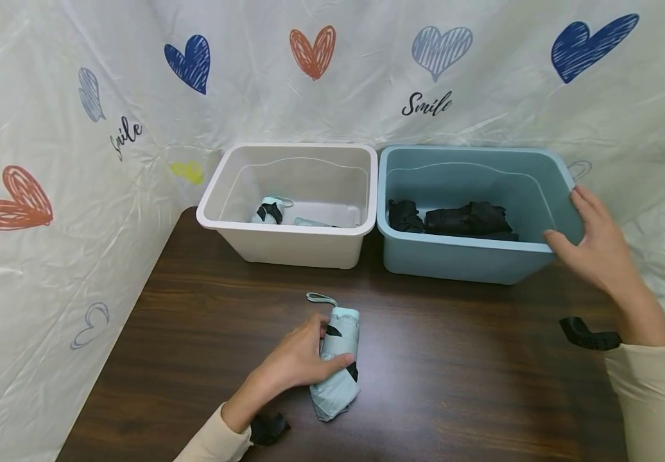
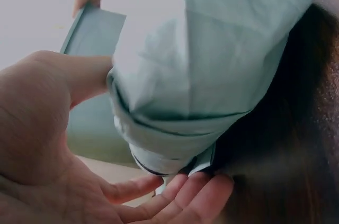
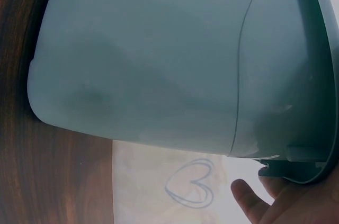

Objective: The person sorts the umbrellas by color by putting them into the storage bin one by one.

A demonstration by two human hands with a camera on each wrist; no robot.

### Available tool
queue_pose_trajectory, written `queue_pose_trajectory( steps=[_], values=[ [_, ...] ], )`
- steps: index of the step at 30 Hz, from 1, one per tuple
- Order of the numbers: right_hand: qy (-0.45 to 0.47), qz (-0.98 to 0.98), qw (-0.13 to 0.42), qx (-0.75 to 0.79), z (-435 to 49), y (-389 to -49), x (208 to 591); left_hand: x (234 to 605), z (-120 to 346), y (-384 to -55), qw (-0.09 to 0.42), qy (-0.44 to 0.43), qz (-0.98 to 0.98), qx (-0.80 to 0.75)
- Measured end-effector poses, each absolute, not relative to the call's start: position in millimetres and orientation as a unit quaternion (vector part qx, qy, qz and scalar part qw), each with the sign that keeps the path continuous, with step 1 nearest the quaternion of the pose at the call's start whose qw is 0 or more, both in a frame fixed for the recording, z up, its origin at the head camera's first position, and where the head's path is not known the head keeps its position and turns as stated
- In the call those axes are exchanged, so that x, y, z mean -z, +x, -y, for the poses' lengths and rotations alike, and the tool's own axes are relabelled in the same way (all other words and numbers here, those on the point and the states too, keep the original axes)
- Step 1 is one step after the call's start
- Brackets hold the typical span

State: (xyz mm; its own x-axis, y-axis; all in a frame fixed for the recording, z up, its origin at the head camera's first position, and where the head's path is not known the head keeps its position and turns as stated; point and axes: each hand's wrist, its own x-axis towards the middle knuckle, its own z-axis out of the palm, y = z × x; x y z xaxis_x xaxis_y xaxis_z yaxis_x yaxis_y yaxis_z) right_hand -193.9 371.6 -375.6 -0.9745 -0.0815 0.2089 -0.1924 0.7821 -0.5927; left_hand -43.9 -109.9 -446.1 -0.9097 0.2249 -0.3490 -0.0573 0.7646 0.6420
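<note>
On the table's front part lies a folded light-blue umbrella point(image 1: 334, 391) with black patches and a wrist loop at its far end. My left hand point(image 1: 298, 360) grips it across the middle, thumb on the near side and fingers round the other; the left wrist view shows the umbrella's loose fabric end point(image 2: 196, 60) close up. At the back right, my right hand point(image 1: 604, 250) holds the right rim of a blue bin point(image 1: 454, 262), thumb at the front corner. In the right wrist view its fingers point(image 3: 249, 200) sit by the bin's rim.
A white bin point(image 1: 286, 249) stands left of the blue one, holding a light-blue folded umbrella point(image 1: 269, 212) and another pale item point(image 1: 309, 222). Black folded bundles point(image 1: 471, 219) lie inside the blue bin. Behind hangs a white sheet point(image 1: 251, 96) printed with hearts. The table point(image 1: 454, 372) is dark wood.
</note>
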Motion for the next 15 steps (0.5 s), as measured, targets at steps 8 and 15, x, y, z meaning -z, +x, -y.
queue_pose_trajectory(
  steps=[8, 15],
  values=[
    [0.074, 0.94, 0.085, -0.322, -371.8, -194.2, 376.1, 449.6, 96.6, -39.1, 0.183, 0.02, -0.928, -0.325],
    [0.074, 0.94, 0.087, -0.321, -371.6, -193.9, 375.9, 449.4, 90.1, -37.7, 0.182, 0.035, -0.939, -0.291]
  ],
)
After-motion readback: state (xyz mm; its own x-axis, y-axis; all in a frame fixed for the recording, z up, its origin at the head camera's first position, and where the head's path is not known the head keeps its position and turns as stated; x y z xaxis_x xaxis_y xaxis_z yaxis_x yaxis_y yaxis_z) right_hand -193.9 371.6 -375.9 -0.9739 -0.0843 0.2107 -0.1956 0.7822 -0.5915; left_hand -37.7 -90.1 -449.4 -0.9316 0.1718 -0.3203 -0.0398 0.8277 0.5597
